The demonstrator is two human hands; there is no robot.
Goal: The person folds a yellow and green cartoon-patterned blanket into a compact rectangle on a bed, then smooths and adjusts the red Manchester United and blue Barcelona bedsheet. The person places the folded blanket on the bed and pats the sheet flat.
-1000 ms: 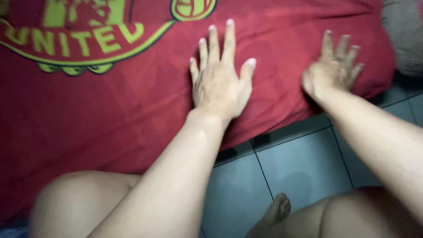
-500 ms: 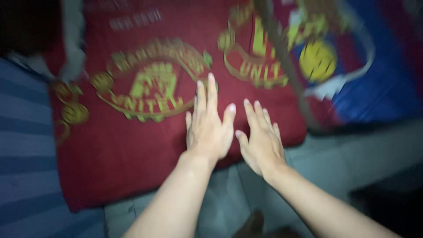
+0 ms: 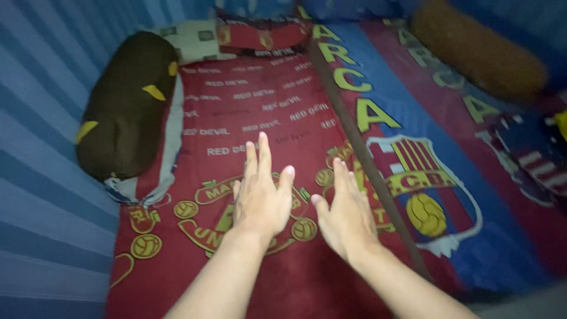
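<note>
Both hands are held out over the red bed sheet (image 3: 254, 112), which covers the left mattress of two that lie side by side. The left hand (image 3: 258, 198) is flat, palm down, fingers straight and a little spread, above the round yellow-green crest printed on the sheet. The right hand (image 3: 345, 215) is just beside it on the right, also flat and open, close to the dark seam where the red sheet meets the blue and red sheet (image 3: 472, 177) of the right mattress. Neither hand has a grip on anything; no cloth is pinched between the fingers. Whether the palms press on the sheet or only hover above it, I cannot tell.

I judge that the smoothing of the red sheet is mostly done: from the near end to the far end it lies flat, and the printed rows of letters run straight with no big fold. What seems left is the left edge, where a grey-blue cloth (image 3: 168, 147) lies loose under the dark brown bolster (image 3: 127, 100), near the blue striped wall. At the far end sit a pale patterned pillow (image 3: 192, 38) and a red pillow (image 3: 260, 35). An orange-brown bolster (image 3: 478, 53) lies on the far right.
</note>
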